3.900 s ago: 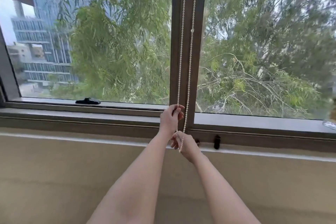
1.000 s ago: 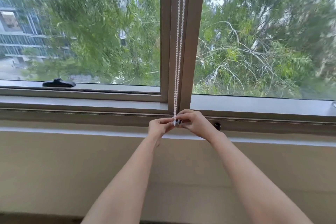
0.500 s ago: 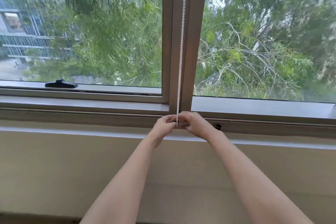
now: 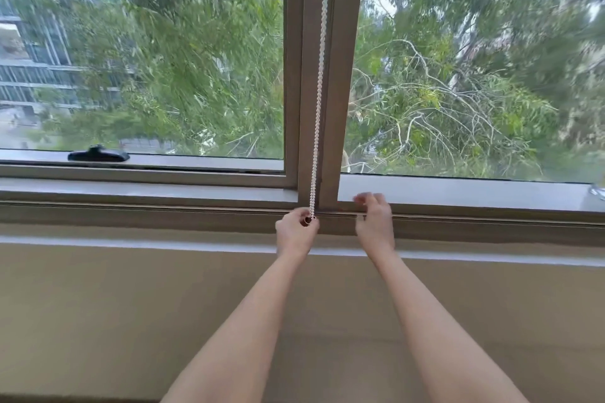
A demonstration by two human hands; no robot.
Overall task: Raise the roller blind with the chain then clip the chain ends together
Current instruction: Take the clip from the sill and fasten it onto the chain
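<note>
While a black window latch (image 4: 98, 154) sits at left of frame, the bead chain (image 4: 319, 82) hangs down the centre mullion (image 4: 340, 75). Left hand (image 4: 296, 234) pinches its bottom end between fingertips (image 4: 312, 224). Right hand (image 4: 375, 219), right of centre, is loosely spread, holding nothing, apart from the chain.

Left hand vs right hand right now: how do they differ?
The left hand is pinched shut on the bottom of the bead chain; the right hand holds nothing, its fingers loosely open. The left hand sits directly under the chain at the window post; the right hand is off to the side, apart from the chain. The right hand looks motion-blurred; the left looks sharper. Both are bare and level with the window sill.
</note>
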